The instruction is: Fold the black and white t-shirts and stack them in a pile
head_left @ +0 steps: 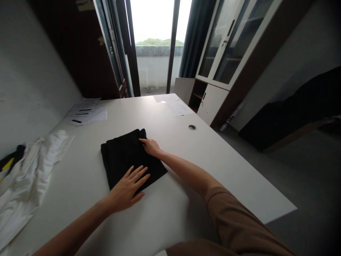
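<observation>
A black garment (125, 151), folded into a rough rectangle, lies on the white table (213, 170). Its exact kind does not show, and layered folds stand out along its far and left edges. My left hand (129, 188) rests flat on the near part of the cloth, fingers spread and the thumb over the tabletop. At the far right edge is my right hand (150, 146), with its index finger stretched over the fold and the other fingers curled against the fabric. Its thumb is hidden from view.
Crumpled white clothing (34, 174) lies along the table's left side, beside a dark and yellow item (12, 160). Papers (87, 112) sit at the back left, more sheets (177, 106) at the far end. A cable hole (192, 127) pierces the tabletop. Behind stands a glass-door cabinet (213, 80).
</observation>
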The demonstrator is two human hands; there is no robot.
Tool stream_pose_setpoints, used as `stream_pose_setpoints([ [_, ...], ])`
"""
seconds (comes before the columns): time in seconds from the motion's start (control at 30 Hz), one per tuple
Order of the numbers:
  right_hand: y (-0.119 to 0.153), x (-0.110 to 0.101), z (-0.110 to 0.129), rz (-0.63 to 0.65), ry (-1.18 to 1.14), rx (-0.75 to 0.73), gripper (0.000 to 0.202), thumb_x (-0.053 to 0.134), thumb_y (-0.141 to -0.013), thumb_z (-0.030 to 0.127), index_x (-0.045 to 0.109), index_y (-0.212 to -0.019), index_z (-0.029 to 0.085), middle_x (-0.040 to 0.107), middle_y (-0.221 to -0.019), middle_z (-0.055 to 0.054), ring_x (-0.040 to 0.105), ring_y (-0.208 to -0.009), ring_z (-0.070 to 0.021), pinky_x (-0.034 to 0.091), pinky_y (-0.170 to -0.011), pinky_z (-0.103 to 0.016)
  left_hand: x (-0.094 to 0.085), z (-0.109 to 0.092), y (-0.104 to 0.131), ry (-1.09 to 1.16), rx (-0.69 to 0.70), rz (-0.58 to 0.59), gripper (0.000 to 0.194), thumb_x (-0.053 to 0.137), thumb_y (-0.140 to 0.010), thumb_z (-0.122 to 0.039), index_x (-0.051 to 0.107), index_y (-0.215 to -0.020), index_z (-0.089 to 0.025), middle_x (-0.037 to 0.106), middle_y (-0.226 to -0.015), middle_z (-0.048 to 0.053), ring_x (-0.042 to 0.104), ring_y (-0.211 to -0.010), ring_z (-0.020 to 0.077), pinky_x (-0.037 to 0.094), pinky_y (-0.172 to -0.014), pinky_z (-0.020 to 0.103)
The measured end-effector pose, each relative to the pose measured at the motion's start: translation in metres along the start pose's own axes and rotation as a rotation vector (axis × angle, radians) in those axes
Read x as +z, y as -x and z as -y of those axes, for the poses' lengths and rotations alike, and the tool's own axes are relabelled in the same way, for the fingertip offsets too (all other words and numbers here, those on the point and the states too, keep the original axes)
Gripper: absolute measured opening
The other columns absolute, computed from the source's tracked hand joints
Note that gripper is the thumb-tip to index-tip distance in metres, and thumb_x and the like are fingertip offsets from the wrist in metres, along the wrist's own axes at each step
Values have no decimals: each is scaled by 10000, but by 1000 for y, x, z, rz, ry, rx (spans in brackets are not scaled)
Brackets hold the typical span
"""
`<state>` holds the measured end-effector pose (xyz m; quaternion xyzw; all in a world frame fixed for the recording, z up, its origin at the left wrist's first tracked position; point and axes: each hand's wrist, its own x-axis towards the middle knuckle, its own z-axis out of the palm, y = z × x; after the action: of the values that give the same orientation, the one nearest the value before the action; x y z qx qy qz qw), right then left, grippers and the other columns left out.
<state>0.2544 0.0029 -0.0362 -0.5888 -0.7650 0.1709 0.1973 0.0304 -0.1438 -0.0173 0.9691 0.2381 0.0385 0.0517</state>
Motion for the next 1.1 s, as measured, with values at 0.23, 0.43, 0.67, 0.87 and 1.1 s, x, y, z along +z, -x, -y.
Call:
stream_pose_setpoints([
  [0.23,9,-27,-39,-19,200,34,540,356,-1052,252,422,-1575,369,616,-1437,9,656,-1209,-218,496,-1024,-318,19,-36,-106,113,119,-3,645,502,-1014,-545,355,-1599,-320,299,-1677,73,261,-1548,347,158,-1254,634],
  [0.43,15,-93,-124,-46,289,139,542,404,-1021,210,492,-1541,339,623,-1430,-10,655,-1203,-246,492,-1028,-337,3,-47,-140,200,253,-63,611,453,-1047,-505,325,-1611,-311,266,-1691,46,222,-1570,273,166,-1288,541],
  [0.67,17,-195,-236,-37,482,306,500,483,-1023,230,535,-1511,328,582,-1475,-63,625,-1221,-284,467,-1031,-389,7,39,-75,35,-94,-149,478,423,-1058,-412,489,-1518,-298,314,-1673,46,269,-1554,264,194,-1282,549],
  [0.87,20,-235,-296,-79,622,368,487,463,-1056,263,494,-1533,357,423,-1603,-100,642,-1159,-295,479,-971,-439,9,157,61,-238,-649,-93,474,482,-949,-400,590,-1400,-301,417,-1620,50,311,-1529,297,260,-1240,547],
  [1.1,-9,-199,-344,-109,696,360,546,462,-1059,481,545,-1503,174,-173,-1674,-253,316,-1451,-393,359,-988,-544,-40,181,185,-404,-1386,-67,580,516,-927,-389,502,-1444,-126,454,-1524,222,437,-1381,399,405,-1090,530],
])
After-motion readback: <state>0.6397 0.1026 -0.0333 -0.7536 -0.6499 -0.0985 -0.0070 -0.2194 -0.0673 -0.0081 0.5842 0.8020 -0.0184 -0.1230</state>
